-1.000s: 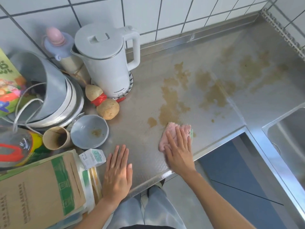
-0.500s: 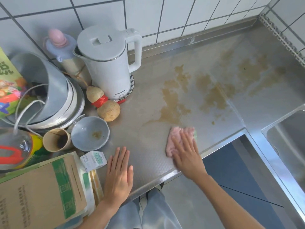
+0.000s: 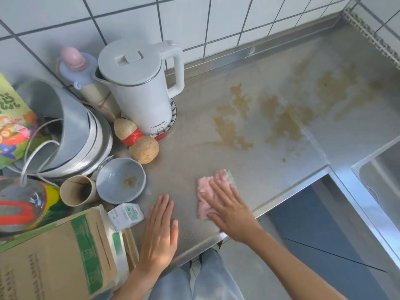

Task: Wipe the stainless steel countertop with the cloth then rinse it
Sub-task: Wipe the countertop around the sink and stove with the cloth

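A pink cloth [image 3: 208, 187] with a green edge lies flat on the stainless steel countertop [image 3: 249, 169], near its front edge. My right hand [image 3: 229, 210] presses down on the cloth with fingers spread, covering its lower half. My left hand [image 3: 160, 232] rests flat on the countertop to the left of the cloth, fingers apart, holding nothing. Brown stains [image 3: 279, 122] spread over the counter behind the cloth, toward the back right corner.
A white kettle [image 3: 140, 87], a gourd [image 3: 138, 140], a grey bowl [image 3: 121, 180], a paper cup [image 3: 76, 193], stacked pans [image 3: 71, 135], a small carton [image 3: 125, 215] and a cardboard box [image 3: 54, 256] crowd the left. The sink [image 3: 381, 176] sits at the right.
My right hand has slid the cloth leftward along the front of the counter, and the small stain near the front is wiped away. My left hand has stayed put.
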Demonstrator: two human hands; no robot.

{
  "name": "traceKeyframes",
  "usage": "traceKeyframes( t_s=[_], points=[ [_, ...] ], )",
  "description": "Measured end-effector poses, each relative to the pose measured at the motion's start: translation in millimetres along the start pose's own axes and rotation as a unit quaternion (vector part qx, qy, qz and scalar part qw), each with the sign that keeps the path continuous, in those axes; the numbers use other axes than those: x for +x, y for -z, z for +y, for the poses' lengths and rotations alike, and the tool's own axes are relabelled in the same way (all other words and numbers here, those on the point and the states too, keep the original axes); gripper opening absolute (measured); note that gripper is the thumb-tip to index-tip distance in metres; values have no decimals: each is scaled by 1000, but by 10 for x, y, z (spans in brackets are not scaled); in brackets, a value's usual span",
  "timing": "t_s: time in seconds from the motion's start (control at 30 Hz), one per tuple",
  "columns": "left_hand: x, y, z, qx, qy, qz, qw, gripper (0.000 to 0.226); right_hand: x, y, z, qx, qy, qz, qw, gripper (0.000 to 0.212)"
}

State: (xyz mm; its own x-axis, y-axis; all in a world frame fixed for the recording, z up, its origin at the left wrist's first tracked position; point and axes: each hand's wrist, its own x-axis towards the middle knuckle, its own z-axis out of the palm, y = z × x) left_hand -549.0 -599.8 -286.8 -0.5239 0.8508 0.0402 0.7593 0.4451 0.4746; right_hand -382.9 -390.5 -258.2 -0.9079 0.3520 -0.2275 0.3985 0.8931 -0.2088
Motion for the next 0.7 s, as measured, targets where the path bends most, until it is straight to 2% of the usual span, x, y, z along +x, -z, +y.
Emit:
traceKeyframes(
  t_s=[0.13,0.2,0.27,0.33,0.47,0.6,0.7],
  points=[
    [332,2,27,9,0,13,1000,52,59,306,557,46,-136,-10,990,60],
    [520,16,38,32,17,8,999,53,471,409,545,74,-222,4,972,62],
    [661,9,28,50,41,10,998,53,969,443,343,102,-272,17,957,60],
    [698,-28,20,77,49,14,996,53,1333,399,10,113,-239,27,964,59],
    [671,-77,-11,99,42,19,994,53,1267,173,-475,80,-77,42,993,58],
    [688,-72,-12,80,57,21,995,53,551,40,19,34,41,30,998,57],
    [680,-81,0,82,49,27,995,54,310,199,615,-26,72,-8,997,58]
  ],
)
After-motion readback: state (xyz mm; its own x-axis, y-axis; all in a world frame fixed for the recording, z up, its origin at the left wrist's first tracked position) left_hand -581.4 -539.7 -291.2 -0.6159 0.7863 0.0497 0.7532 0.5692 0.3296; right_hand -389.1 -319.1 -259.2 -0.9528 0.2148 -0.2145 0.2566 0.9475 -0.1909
